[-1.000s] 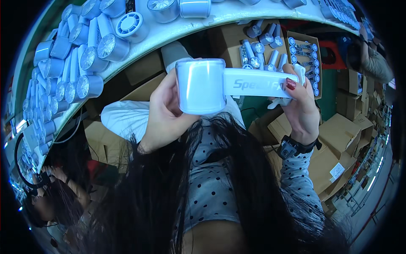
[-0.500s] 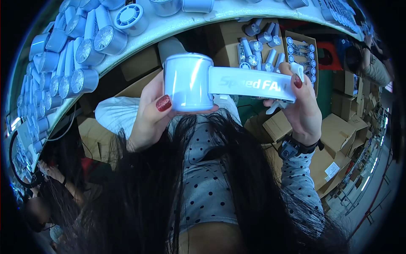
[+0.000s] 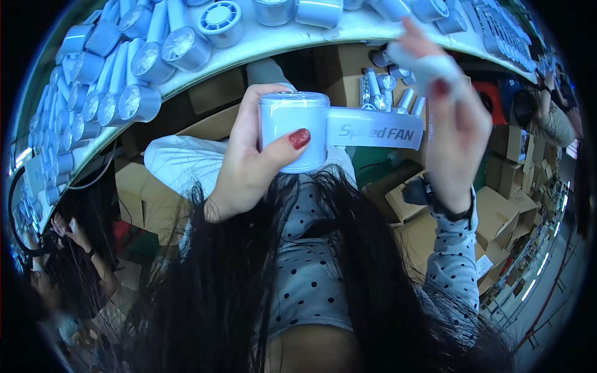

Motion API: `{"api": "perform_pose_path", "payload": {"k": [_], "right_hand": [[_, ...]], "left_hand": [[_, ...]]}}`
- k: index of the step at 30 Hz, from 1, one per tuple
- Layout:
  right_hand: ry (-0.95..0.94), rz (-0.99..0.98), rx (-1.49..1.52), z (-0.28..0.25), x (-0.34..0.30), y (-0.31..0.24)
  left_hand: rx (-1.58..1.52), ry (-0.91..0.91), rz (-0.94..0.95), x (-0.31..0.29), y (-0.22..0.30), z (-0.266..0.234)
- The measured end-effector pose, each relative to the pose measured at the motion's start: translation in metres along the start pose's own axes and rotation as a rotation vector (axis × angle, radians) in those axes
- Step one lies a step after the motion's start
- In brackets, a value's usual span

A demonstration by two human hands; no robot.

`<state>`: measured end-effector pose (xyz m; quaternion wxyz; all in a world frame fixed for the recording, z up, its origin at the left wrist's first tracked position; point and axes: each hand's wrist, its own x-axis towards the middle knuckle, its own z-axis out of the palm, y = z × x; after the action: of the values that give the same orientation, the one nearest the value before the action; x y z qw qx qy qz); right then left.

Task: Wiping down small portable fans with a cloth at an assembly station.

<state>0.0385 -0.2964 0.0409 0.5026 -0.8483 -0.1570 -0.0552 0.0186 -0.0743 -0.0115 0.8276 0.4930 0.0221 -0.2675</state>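
My left hand [image 3: 244, 165] is closed around the drum-shaped head of a pale blue-white handheld fan [image 3: 293, 115]. The thumb presses on its front, and the fingers go behind. The fan lies sideways over my lap, its flat printed handle pointing right. My right hand [image 3: 459, 143] is raised just past the handle's end, smeared by motion and apart from the handle as far as I can tell. Among its fingers is a crumpled white cloth or tissue [image 3: 434, 67], also blurred.
A curved white-edged table [image 3: 249, 50] carries many similar fans [image 3: 140, 102], crowded at the left. Below it, a carton [image 3: 342, 68] has more fans by it. Cardboard boxes [image 3: 497, 214] stand at the right. Other people work at the lower left [image 3: 74, 248] and far right [image 3: 541, 118].
My right hand has left the handle's end and moved up with the white cloth. The left hand and fan have shifted slightly right; the left thumb now lies across the fan head.
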Motion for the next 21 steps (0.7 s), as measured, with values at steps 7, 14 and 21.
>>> {"api": "perform_pose_path", "payload": {"k": [7,14,21], "right_hand": [[-0.582,-0.363,-0.309,0.014,0.007,-0.015],[-0.446,-0.231,-0.237,0.019,0.019,-0.014],[-0.543,-0.134,-0.239,0.009,0.022,-0.017]], "left_hand": [[0.141,0.098,0.236,-0.007,0.000,-0.004],[0.137,0.061,0.339,-0.013,-0.002,-0.011],[0.130,0.033,0.351,-0.018,0.004,-0.020]]}}
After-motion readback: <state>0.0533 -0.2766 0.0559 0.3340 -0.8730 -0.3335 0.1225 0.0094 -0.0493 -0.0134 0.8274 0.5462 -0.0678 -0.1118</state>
